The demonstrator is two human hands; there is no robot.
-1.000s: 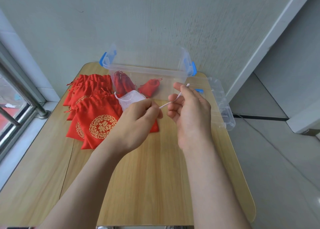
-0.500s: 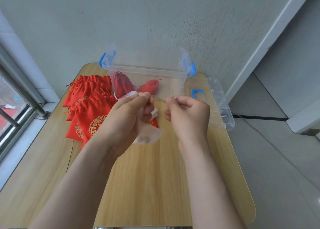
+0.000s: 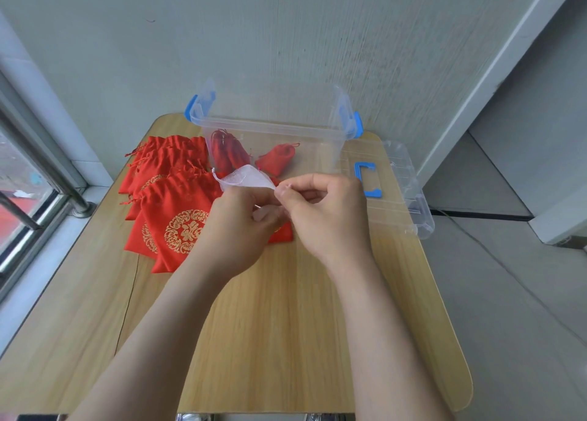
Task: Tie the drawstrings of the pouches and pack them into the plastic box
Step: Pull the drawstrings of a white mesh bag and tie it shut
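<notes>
Above the pale wooden worktop (image 3: 286, 325), my left grip (image 3: 236, 226) and right grip (image 3: 324, 214) both pinch the sheer white drawstring pouch (image 3: 246, 180), just before the pile of red embroidered fabric pouches (image 3: 178, 217) and the clear plastic box (image 3: 273, 128) holding packed red pouches (image 3: 276, 161).

One left hand (image 3: 235, 226) and one right hand (image 3: 330, 210) are working over one tabletop (image 3: 286, 325), holding one sheer white pouch (image 3: 246, 180) between them. At ten o'clock from the hands, red pouches (image 3: 178, 217) are lying in one overlapping pile; at least four are showing, the rest hidden. At twelve o'clock one plastic box (image 3: 273, 128) is standing with two blue latches (image 3: 358, 125), and two red bundles (image 3: 275, 160) are lying inside. At two o'clock one clear lid (image 3: 409, 191) is lying with one blue handle (image 3: 365, 179).
</notes>
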